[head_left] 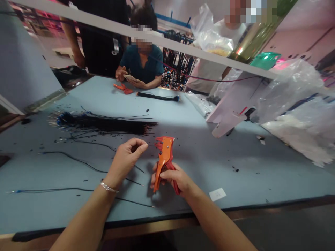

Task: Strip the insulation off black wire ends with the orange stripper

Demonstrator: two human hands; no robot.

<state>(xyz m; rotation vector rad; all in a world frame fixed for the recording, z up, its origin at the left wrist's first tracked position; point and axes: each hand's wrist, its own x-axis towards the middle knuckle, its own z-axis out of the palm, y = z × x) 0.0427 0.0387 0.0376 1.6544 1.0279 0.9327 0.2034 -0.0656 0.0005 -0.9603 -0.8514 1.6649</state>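
My right hand [172, 177] is wrapped around the handles of an orange and red wire stripper [166, 150], held upright over the table with its jaws toward the left. Beside those jaws, my left hand [131, 153] pinches a thin black wire [151, 144], whose end reaches the jaws; whether they grip it I cannot tell. Under my left wrist and forearm lie several loose black wires [65, 189] with blue and silver ends. A thick bundle of black wires [112, 123] rests just beyond my left hand, its blue and metal ends pointing left.
A smaller black wire bundle [158, 97] and an orange-handled tool [123, 88] lie at the far side of the table [188, 209]. A seated person [142, 66] there holds a phone. A white bar crosses above. Plastic bags [300, 115] crowd the right; a paper label [217, 194] lies near the front.
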